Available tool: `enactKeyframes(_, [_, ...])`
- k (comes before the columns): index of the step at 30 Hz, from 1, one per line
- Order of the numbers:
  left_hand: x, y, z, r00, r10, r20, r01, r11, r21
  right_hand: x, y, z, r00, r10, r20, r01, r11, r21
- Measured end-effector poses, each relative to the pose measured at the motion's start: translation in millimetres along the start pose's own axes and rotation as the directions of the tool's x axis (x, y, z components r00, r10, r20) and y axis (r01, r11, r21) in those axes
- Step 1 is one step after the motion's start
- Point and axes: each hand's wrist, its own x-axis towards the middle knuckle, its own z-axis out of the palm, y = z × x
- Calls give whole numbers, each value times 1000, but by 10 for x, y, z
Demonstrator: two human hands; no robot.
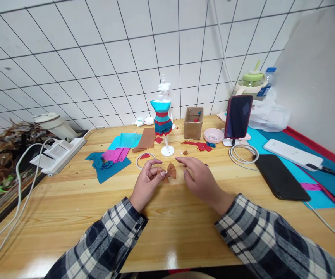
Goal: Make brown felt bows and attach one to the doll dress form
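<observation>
White square wall tiles (97, 58) stand behind the pale wooden bench (97, 236). Left fingers (162, 174) pinch a brown, fan-shaped cloth bow (171, 170) near its middle; it seems already gathered. Right fingers (188, 162) curve partly open beside it, seemingly empty. Beyond both, a layered blue-and-red cloth dress (162, 121) looks made on its white plastic stand (167, 150), with the bow apart.

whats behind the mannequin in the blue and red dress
Another mannequin, a white one. Its upper part shows above the dress; much of what is lower is covered.
</observation>
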Motion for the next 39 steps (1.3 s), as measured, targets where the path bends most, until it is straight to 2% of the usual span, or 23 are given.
enactKeyframes(4, [-8,-28,-14,997,-30,69,33,998,-44,1,57,38,998,9,57,-14,996,86])
enactKeyframes(11, [-12,-77,-37,971,-69,230,92,992,-89,6,13,36,988,-128,86,114,981,155])
enactKeyframes(14, [7,-110,-52,965,-66,256,96,989,-109,7,3,33,993,-97,67,84,979,186])
enactKeyframes(17, [21,-121,-80,976,-1,217,23,995,-101,15,1,19,999,-15,51,4,980,200])
enactKeyframes(20, [1,-77,-90,985,117,127,-134,982,136,21,9,10,994,49,102,-60,993,106])
enactKeyframes(21, [-13,-53,-82,977,176,118,-202,943,264,21,8,9,990,52,129,-60,996,59])
enactKeyframes(23, [-42,-7,-51,945,290,154,-328,805,494,18,-9,8,985,28,172,-25,1000,-15])
enactKeyframes(25, [-60,17,-11,917,353,185,-388,688,613,11,-42,6,984,2,179,6,999,-43])
enactKeyframes(26, [-61,15,5,915,364,175,-388,669,634,8,-61,5,985,7,171,1,999,-45])
enactKeyframes(28, [-50,-10,19,929,350,119,-344,703,622,0,-91,6,986,43,159,-39,999,-27])
enactKeyframes(31, [-18,-71,5,964,263,35,-243,827,507,-5,-91,29,977,147,152,-162,983,88])
enactKeyframes(35, [3,-110,1,986,164,-10,-150,925,349,9,-29,82,915,365,174,-401,873,276])
enactKeyframes(39, [8,-80,34,997,64,-32,-56,978,203,38,14,94,871,447,203,-491,789,369])
